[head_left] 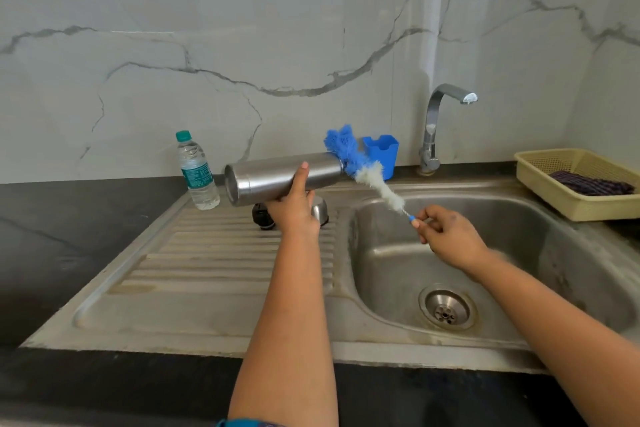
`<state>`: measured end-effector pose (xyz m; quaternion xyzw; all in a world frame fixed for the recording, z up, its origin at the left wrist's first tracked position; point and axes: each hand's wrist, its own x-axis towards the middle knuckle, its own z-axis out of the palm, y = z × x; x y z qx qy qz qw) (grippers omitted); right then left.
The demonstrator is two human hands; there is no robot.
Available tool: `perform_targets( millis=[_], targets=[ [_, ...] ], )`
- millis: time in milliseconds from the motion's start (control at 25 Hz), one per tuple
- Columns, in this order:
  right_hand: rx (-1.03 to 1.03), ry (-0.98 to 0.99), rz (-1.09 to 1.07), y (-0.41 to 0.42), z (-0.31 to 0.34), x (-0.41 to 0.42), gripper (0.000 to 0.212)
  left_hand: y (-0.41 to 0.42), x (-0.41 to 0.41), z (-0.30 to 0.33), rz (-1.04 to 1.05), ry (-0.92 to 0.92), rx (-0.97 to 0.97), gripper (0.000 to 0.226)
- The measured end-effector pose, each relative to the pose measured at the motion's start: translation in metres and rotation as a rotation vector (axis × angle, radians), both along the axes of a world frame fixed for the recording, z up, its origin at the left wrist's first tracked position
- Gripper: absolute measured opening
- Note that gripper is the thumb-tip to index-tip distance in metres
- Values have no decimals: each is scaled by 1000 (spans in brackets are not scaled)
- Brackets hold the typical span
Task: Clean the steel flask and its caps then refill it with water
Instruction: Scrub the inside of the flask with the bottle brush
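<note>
I found the steel flask [284, 177] held on its side above the sink's ribbed drainboard [221, 253], base to the left, mouth to the right. My left hand [294, 208] gripped it from beneath at mid-body, thumb up across the front. My right hand [446, 232] pinched the thin handle end of the bottle brush [367, 170], whose blue bristled head sat at the flask mouth.

I judged the flask rigid, smooth and likely slippery when wet; a full wrap round the middle seemed the sound hold. The brush looked soft-bristled on a slim stem that I judged liable to bend, so a grip nearer the bristles might steer it better.

Two caps [320, 210] stood on the drainboard behind the left hand, partly hidden.
</note>
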<state>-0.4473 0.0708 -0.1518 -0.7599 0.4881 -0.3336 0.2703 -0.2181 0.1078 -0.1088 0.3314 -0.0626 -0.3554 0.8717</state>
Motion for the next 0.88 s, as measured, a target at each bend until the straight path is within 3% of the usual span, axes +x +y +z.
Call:
perform_targets(
  millis=[120,280,400,560,760,880],
  targets=[
    [-11,76,49,13,-3,-14,12,1,23,2,107,70,-59,54],
    [-18,237,83,16,-15,-1,14,-1,20,8,52,40,-110,53],
    [-53,148,-41,8,-5,0,16,0,3,12,12,-8,-108,54],
    [-54,-23,-93,6,-1,-23,13,2,2,15,-68,109,-148,41],
    [-115,-204,-113,6,-2,-13,14,0,-9,18,-117,194,-179,68],
    [-124,-191,-57,12,0,-25,13,2,-1,20,-49,222,-237,64]
  ],
)
